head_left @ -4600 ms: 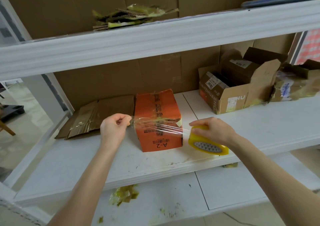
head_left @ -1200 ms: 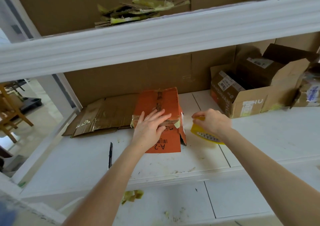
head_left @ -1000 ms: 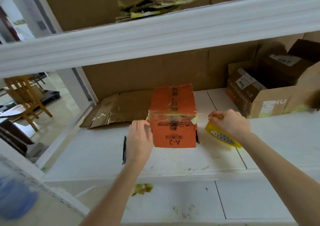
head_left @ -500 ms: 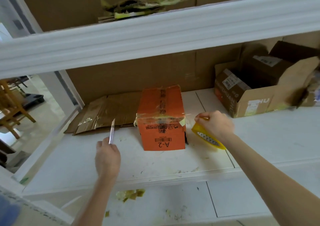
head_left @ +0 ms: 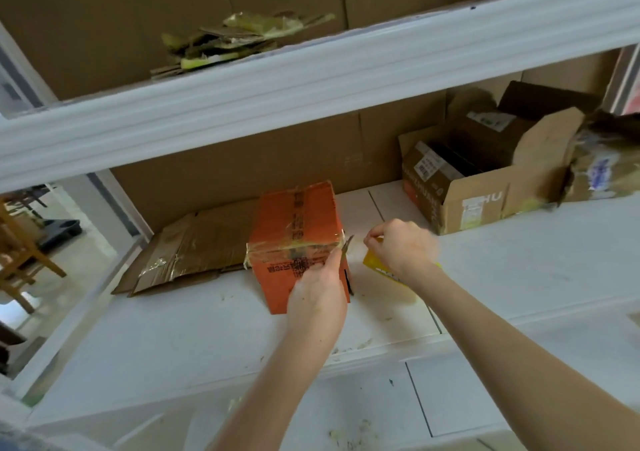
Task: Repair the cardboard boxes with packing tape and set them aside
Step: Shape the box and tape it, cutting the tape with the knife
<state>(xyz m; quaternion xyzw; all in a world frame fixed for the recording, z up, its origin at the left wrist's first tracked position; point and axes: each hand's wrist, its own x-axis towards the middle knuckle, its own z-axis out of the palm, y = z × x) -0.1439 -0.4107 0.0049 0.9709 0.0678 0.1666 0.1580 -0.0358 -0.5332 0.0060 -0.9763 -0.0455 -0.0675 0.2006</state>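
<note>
The orange box [head_left: 294, 222] stands on the shelf [head_left: 166, 333]. The left hand [head_left: 317, 300] grips a blade [head_left: 347, 245] at its right corner; the right hand [head_left: 403, 246] holds the yellow tape dispenser [head_left: 374, 264]. Judged light and rigid; lift by opposite sides.

Your orange box [head_left: 294, 215] stood upright on the shelf [head_left: 173, 329], a wrinkled band of clear tape [head_left: 291, 244] round its near top edge. Your right hand [head_left: 401, 250] gripped the yellow tape dispenser [head_left: 373, 264] just right of it; your left hand [head_left: 317, 295] held a thin blade [head_left: 347, 245] at the box's right corner.
</note>
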